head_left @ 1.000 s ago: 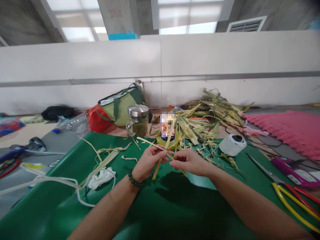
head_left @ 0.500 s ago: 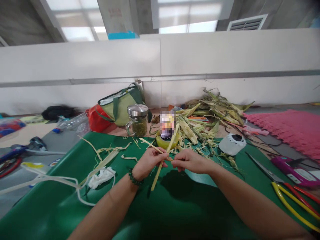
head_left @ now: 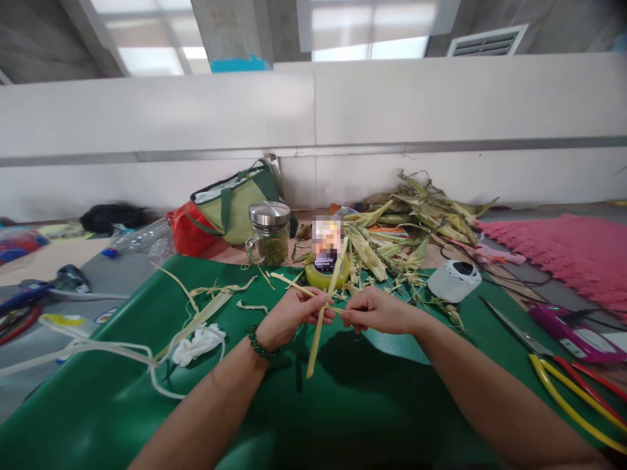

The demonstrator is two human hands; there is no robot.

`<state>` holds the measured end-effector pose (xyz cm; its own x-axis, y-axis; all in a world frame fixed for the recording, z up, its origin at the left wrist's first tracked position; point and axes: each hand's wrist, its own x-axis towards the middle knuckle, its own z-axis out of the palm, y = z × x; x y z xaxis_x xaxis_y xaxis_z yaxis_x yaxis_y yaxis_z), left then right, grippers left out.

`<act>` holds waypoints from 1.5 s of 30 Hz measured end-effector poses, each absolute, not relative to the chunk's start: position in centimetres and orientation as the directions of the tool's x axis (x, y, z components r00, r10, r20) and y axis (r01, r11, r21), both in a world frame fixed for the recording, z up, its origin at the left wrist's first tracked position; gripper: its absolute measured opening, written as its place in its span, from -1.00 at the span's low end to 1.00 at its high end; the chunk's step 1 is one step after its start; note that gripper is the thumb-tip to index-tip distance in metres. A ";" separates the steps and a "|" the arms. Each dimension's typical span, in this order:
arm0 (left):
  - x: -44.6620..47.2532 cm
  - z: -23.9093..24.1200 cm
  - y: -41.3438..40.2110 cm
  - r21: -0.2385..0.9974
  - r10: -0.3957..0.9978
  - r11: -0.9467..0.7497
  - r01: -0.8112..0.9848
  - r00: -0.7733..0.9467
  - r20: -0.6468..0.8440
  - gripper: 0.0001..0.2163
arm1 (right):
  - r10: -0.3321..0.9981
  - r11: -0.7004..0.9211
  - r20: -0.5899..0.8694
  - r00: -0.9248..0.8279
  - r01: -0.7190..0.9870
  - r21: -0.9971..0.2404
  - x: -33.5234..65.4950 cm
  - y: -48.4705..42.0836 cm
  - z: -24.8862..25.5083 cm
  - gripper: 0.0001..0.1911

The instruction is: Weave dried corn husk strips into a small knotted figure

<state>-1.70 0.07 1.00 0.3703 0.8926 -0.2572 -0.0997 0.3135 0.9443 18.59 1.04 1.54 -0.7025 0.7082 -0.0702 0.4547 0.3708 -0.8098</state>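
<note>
Both my hands meet over a green mat (head_left: 122, 391). My left hand (head_left: 289, 314), with a dark bead bracelet at the wrist, pinches pale straw-coloured husk strips (head_left: 316, 336). My right hand (head_left: 375, 310) pinches the same strips from the right, fingertips almost touching the left's. One strip hangs down towards the mat, others stick out up and to the left. Behind my hands a phone (head_left: 326, 245) leans on a yellow tape roll (head_left: 333, 277).
A pile of corn husks (head_left: 411, 222) lies at the back right, with a lidded glass jar (head_left: 269, 235) and a green bag (head_left: 235, 202) at the back. Scissors with yellow and red handles (head_left: 563, 378) and a white round device (head_left: 453, 281) sit right. White cord (head_left: 112, 356) lies left.
The long strip has swung from slanting left to hanging nearly straight down. Both hands have shifted slightly up and stayed pinched together.
</note>
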 end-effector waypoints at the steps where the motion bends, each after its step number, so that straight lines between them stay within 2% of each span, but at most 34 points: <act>1: -1.7 0.9 0.1 0.950 0.896 0.299 -0.089 0.368 -0.247 -0.59 | 0.706 0.387 -0.061 -0.705 0.456 -0.801 18.6 1.0 1.5 -0.61; 9: -1.6 0.7 0.1 0.968 0.928 0.230 -0.103 0.324 -0.186 -0.64 | 0.689 0.454 -0.036 -0.724 0.470 -0.757 18.4 1.0 1.4 -0.60; 14: -1.6 1.0 0.1 0.975 0.925 0.221 -0.023 0.323 -0.202 -0.66 | 0.652 0.495 -0.068 -0.755 0.491 -0.717 18.4 1.1 1.5 -0.61; 18: -1.8 1.1 0.2 0.979 0.929 0.203 -0.022 0.321 -0.185 -0.65 | 0.620 0.469 -0.077 -0.781 0.447 -0.761 18.8 1.3 1.6 -0.62; 22: -1.7 1.0 0.2 0.968 0.899 0.249 0.033 0.364 -0.244 -0.62 | 0.595 0.389 -0.197 -0.779 0.494 -0.778 19.9 2.0 1.7 -0.58; 25: -1.4 0.8 0.1 0.972 0.896 0.218 0.086 0.377 -0.235 -0.63 | 0.652 0.330 -0.236 -0.721 0.550 -0.767 20.8 2.2 2.3 -0.54; 28: -0.9 0.6 -0.1 0.988 0.945 0.129 0.084 0.290 -0.148 -0.68 | 0.710 0.302 -0.191 -0.677 0.539 -0.786 21.0 1.7 2.8 -0.50; 31: -0.4 0.5 -0.4 0.997 0.970 0.061 0.037 0.234 -0.068 -0.71 | 0.824 0.243 -0.132 -0.552 0.553 -0.797 19.9 1.4 2.4 -0.47; 32: -0.3 0.5 -0.5 0.998 0.966 0.059 0.029 0.249 -0.065 -0.71 | 0.857 0.213 -0.107 -0.504 0.537 -0.816 19.3 1.4 2.0 -0.47; 35: -0.1 0.3 -0.7 0.995 0.930 0.096 0.023 0.354 -0.098 -0.70 | 0.915 0.177 0.033 -0.403 0.326 -0.929 17.6 1.4 0.7 -0.49; 37: -0.2 0.2 -0.6 0.992 0.911 0.123 0.024 0.394 -0.122 -0.68 | 0.940 0.158 0.077 -0.332 0.226 -0.961 17.0 1.5 0.1 -0.49; 45: -0.6 0.6 -0.5 0.992 0.933 0.110 0.067 0.337 -0.126 -0.70 | 0.981 0.132 0.117 -0.154 0.086 -0.988 17.7 2.1 0.4 -0.53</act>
